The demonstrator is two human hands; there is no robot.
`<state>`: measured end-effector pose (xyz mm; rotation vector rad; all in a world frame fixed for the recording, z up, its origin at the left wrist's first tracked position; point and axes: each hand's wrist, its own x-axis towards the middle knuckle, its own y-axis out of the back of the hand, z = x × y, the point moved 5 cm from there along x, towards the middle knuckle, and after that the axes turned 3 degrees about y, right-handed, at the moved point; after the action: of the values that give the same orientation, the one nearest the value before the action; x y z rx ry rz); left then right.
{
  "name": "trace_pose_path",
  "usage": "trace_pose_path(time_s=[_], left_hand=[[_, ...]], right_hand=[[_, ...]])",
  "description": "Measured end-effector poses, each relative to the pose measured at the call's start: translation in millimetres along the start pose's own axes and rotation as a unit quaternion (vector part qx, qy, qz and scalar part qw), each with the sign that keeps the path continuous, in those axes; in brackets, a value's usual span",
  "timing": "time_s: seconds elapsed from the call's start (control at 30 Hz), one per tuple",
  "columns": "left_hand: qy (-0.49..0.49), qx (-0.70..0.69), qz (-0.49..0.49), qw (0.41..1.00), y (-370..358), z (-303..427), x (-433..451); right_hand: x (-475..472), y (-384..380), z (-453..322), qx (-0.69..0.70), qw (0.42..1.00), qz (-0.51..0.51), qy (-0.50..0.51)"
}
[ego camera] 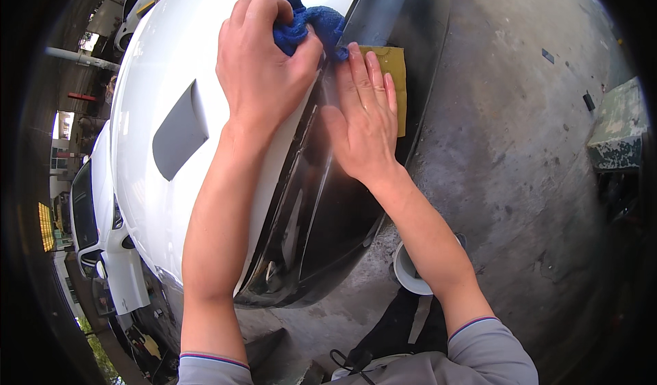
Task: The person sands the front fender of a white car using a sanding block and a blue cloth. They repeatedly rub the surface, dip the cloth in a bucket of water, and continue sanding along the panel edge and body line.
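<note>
My left hand (262,56) grips a bunched blue cloth (313,23) at the edge of a white car panel (154,51). My right hand (364,113) lies flat, fingers stretched and close together, over a yellowish sheet (398,92) on the dark panel (339,220) beside the white one. The sheet, perhaps sandpaper, shows past the fingertips and along the hand's right side; the palm hides part of the rest. A corner of the cloth touches or nearly touches the right fingertips. A curved grey sheet (180,132) rests on the white panel, left of my left forearm.
A white bucket (410,277) stands on the concrete floor (493,179), partly behind my right forearm. Another white car (95,205) with an open door is at the left. A worn, paint-chipped block (618,128) stands at the right. A pale pole (82,58) juts in at the upper left.
</note>
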<state>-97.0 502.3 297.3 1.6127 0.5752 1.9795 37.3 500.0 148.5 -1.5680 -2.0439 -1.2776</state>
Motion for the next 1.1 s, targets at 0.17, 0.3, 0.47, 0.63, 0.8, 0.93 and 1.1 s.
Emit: trace_pose_path(time_s=[0.17,0.3,0.47,0.63,0.8,0.93,1.1], left_hand=[[0.038,-0.092,0.026,0.995,5,-10,2],[0.091,-0.158,0.056,0.982,11,-19,2],[0.141,-0.187,0.057,0.970,14,-26,1],[0.123,-0.205,0.063,0.969,13,-23,2],[0.103,-0.174,0.066,0.977,13,-23,2],[0.107,-0.191,0.063,0.974,11,-21,5],[0.102,-0.124,0.001,0.987,14,-20,8]], right_hand=[[-66,1,-22,0.049,0.998,0.035,-0.006],[-12,2,-10,0.032,0.998,0.063,0.000],[-41,2,-17,0.071,0.994,0.081,0.022],[-9,2,-6,0.085,0.994,0.058,0.026],[-15,2,-4,0.067,0.996,0.053,0.021],[-7,-1,1,0.070,0.997,0.024,0.004],[-15,5,-7,0.081,0.992,0.070,0.062]])
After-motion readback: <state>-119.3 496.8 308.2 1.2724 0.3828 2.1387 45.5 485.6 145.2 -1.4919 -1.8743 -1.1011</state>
